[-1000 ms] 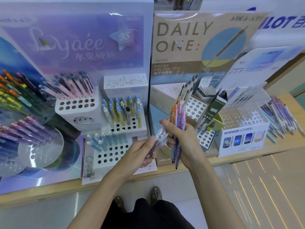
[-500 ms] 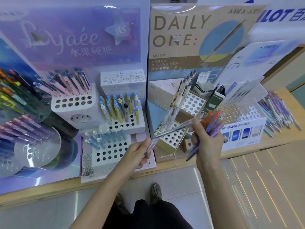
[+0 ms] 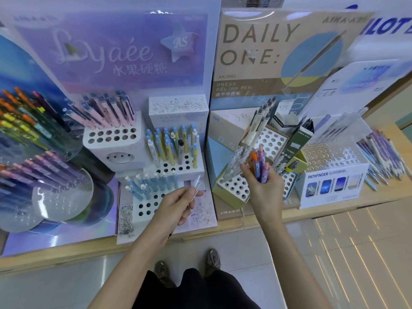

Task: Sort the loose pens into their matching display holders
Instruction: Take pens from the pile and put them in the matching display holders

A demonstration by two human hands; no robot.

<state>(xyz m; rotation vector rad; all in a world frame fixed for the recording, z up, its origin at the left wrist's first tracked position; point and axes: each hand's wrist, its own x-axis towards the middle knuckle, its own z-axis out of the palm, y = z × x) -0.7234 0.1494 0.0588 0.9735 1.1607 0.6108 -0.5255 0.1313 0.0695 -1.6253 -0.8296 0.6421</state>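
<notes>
Leaning pens, far left (image 3: 22, 121): orange, yellow and purple barrels fan out of round clear acrylic tiers (image 3: 62, 197).
White stepped holder (image 3: 111, 137): matt plastic with rows of round holes. Pink pens (image 3: 104, 110) fill the top step, blue-and-yellow pens (image 3: 171, 143) the middle, pale blue pens (image 3: 147, 184) the lowest.
Left hand (image 3: 176, 204): thumb and curled fingers pinch one slim clear pen (image 3: 195, 186), tilted above the scribbled test pad (image 3: 202, 215) just right of the lowest step.
Beige cardboard holder (image 3: 234, 188): boxy, punched with round holes; transparent pens (image 3: 236, 161) lean in it.
Right hand (image 3: 265, 186): fingers curled round a pen bundle (image 3: 259, 161) of orange, purple and pink barrels, upright over the beige cardboard holder.
Cream pens (image 3: 260, 121): slanted in a second punched box (image 3: 274, 141) behind.
PATHFINDER holder (image 3: 330, 157): clear dimpled acrylic top on a glossy white base.
Loose pens, far right (image 3: 383, 157): a purple and blue pile lying on the wooden shelf (image 3: 334, 210).
</notes>
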